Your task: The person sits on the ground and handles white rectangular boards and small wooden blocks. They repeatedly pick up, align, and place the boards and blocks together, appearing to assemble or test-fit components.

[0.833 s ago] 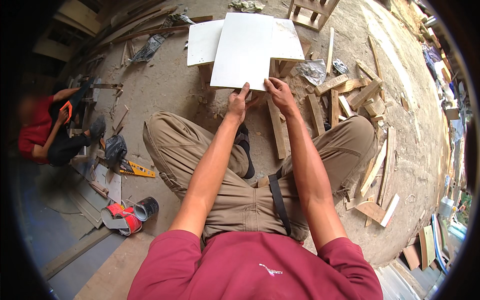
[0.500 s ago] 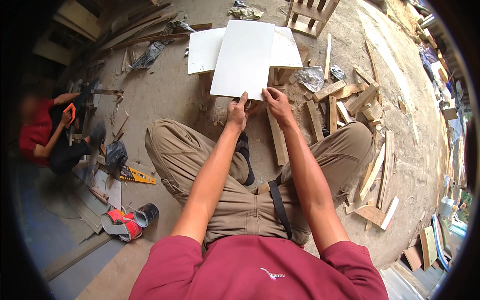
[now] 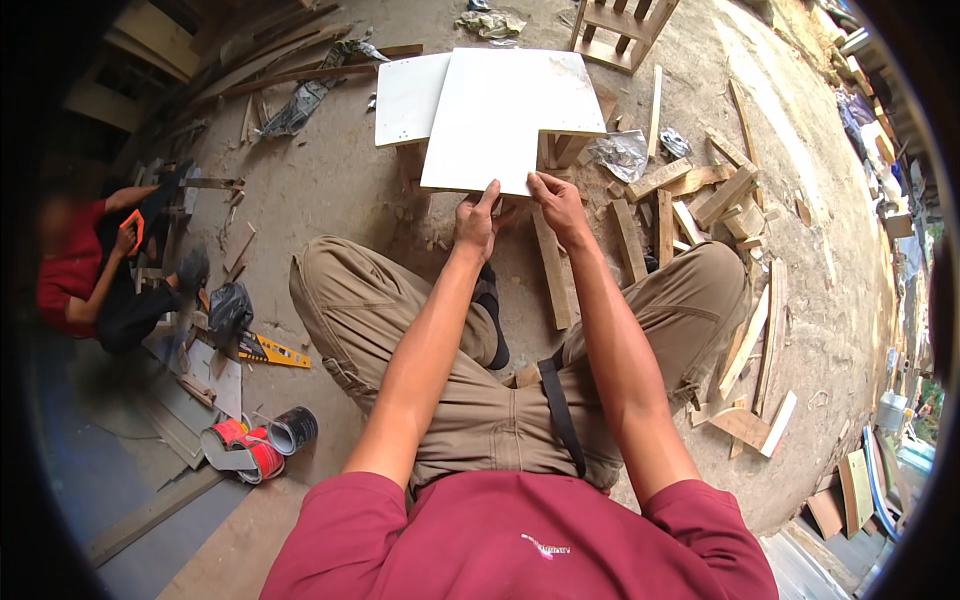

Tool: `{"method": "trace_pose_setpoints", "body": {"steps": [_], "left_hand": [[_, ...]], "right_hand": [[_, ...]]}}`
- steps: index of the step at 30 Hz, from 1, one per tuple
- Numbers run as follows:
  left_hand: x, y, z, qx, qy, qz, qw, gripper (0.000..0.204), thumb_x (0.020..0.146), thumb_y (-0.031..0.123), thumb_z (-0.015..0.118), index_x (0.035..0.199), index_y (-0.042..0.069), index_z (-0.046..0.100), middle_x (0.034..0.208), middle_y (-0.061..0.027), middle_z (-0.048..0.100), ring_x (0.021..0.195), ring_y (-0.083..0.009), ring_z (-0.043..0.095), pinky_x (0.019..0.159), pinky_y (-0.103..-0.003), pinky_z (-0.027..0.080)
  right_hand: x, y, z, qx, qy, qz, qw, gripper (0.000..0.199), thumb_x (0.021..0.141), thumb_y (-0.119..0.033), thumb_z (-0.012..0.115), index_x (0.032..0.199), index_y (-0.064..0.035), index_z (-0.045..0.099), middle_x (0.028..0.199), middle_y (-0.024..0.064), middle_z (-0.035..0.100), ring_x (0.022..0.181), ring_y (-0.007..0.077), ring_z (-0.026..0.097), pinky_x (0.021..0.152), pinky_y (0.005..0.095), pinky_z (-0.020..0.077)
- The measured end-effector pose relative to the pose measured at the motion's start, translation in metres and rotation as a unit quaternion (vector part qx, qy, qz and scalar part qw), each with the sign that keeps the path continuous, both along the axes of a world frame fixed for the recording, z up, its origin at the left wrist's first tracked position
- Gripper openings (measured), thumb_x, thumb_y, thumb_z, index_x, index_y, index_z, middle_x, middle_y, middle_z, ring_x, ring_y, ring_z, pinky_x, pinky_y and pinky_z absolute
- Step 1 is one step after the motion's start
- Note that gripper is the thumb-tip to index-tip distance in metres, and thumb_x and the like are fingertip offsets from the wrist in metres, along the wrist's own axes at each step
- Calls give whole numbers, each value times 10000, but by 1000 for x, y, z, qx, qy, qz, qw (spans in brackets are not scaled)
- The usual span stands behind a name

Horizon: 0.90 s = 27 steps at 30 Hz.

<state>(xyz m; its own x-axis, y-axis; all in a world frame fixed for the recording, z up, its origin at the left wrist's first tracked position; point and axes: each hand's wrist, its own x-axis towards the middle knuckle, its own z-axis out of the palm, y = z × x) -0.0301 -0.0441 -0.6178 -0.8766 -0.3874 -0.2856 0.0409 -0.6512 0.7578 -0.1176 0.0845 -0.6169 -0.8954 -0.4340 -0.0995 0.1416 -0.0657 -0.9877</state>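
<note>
A flat white rectangular board (image 3: 485, 125) lies over a low wooden stand with a white top (image 3: 405, 100), its near end jutting out toward me. My left hand (image 3: 477, 220) grips the near edge, thumb on the upper face and fingers beneath. At the near right corner my right hand (image 3: 558, 208) pinches the same board between thumb and fingers. The fingertips under the board are hidden. Both forearms reach forward between my bent knees.
Wood offcuts (image 3: 725, 200) lie scattered to the right, beside crumpled plastic (image 3: 622, 155). A wooden chair (image 3: 622, 35) stands at the far side. To the left are paint cans (image 3: 260, 450), a yellow level (image 3: 272, 350) and a seated person (image 3: 85, 260) holding an orange-handled tool.
The board's far end has come down and now looks level with the stand's top. Both hands keep their hold and have barely shifted.
</note>
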Motion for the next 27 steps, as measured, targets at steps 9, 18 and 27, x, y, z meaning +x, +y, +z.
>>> {"method": "trace_pose_setpoints", "body": {"steps": [9,18,27], "left_hand": [[-2,3,4,-21,-32,12,999,276,966,238,610,1153,36,596,1117,-73,624,1024,-182,614,890,-443,579],[4,-18,13,-304,-228,-33,924,468,924,469,640,801,23,714,686,-12,632,627,-151,627,634,-319,544],[-24,-31,76,-732,-49,-29,679,354,939,355,597,1031,26,690,1024,-165,686,1000,-299,651,901,-408,495]], "right_hand": [[-2,3,0,9,-4,17,1000,382,966,-275,654,1161,53,670,980,15,687,868,73,587,780,227,471],[2,-3,2,9,-9,10,1000,400,954,-296,670,1153,51,674,968,20,689,865,82,591,777,235,476],[-2,2,2,-1,-63,8,998,381,986,-289,606,1148,48,677,1007,36,700,892,93,604,784,233,473]]}}
